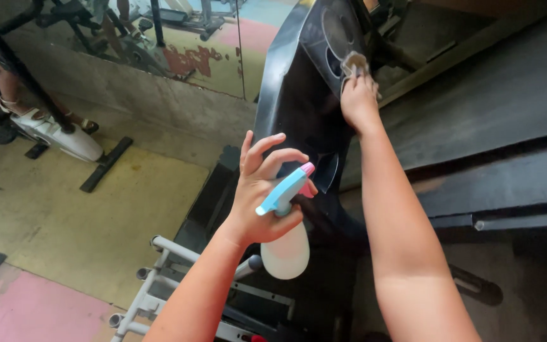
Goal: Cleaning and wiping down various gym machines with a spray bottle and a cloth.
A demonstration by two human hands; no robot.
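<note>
My left hand (262,190) grips a white spray bottle (286,253) with a light blue trigger head and a pink nozzle, held in front of a black machine console (299,95). Three of its fingers are spread above the trigger. My right hand (358,98) is stretched farther out and presses a small grey cloth (353,63) against the upper face of the black console, beside two round recesses. Only a corner of the cloth shows above the fingers.
A white metal frame (159,285) stands below my left arm. A dark treadmill deck (495,107) runs along the right. On the left a mirror (178,44) leans on a concrete wall, and another person's foot (52,130) rests by a black bar on the yellow floor.
</note>
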